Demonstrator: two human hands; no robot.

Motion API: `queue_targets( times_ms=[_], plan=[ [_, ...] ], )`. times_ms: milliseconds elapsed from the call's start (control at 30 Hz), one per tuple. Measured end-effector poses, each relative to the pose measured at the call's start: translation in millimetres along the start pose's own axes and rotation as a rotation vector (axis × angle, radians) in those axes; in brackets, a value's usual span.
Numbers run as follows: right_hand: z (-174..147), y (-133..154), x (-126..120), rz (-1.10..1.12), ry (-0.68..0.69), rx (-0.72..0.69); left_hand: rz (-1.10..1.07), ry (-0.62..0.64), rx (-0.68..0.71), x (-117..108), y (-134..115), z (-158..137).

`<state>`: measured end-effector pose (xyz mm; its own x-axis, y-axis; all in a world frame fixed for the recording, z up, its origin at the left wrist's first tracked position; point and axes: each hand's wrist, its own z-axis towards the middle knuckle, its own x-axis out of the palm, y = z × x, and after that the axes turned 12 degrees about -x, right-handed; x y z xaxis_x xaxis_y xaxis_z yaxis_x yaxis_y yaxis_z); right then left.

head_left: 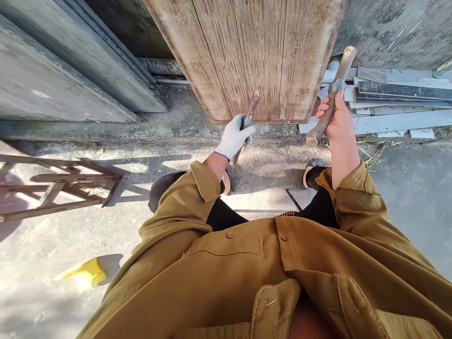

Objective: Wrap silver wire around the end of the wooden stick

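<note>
Before the lower edge of the upright wooden panel (247,56), the gloved left hand (233,137) was closed around a short chisel-like tool (250,114) and the bare right hand (337,120) gripped a wire-bound wooden handle (331,96), neither touching the wood, which showed no fresh marks.

Wooden door (247,52) blocks way straight ahead, close before both hands. Open concrete floor (268,160) below. Wooden frame (60,186) at left, stacked planks (399,101) at right.

A weathered wooden plank door (247,52) stands far ahead on the concrete ground (268,160). A rusty metal frame (60,186) lies left; stacked flat boards (399,103) lie far right, beside the door.
</note>
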<state>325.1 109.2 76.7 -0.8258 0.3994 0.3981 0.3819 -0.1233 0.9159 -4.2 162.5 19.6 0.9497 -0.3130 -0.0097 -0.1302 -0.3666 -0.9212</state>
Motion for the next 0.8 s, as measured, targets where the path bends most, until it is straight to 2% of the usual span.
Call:
queue_targets(
  times_ms=[100,167,267,367,400,467,567,700,800],
  plan=[
    [-11,8,10,-0.053,0.122,-0.062,-0.064,-0.026,-0.063,-2,4,6],
    [-20,15,22,-0.046,0.144,-0.119,0.043,-0.066,-0.035,-8,7,11],
    [-33,24,38,0.023,0.141,-0.178,0.488,-0.118,0.065,-19,12,16],
    [-41,30,46,0.064,0.192,-0.159,1.066,-0.051,0.157,-26,14,17],
    [-41,30,47,0.065,0.198,-0.145,1.189,-0.006,0.187,-26,15,16],
    [-41,29,47,0.070,0.185,-0.119,1.281,0.056,0.228,-27,17,16],
    [-35,27,42,0.105,0.147,-0.110,1.135,0.037,0.179,-28,19,18],
    [-26,27,32,0.073,0.035,-0.175,0.703,-0.044,0.026,-29,18,19],
    [-20,27,24,-0.024,0.020,-0.198,0.480,-0.060,0.007,-26,17,19]
  ],
)
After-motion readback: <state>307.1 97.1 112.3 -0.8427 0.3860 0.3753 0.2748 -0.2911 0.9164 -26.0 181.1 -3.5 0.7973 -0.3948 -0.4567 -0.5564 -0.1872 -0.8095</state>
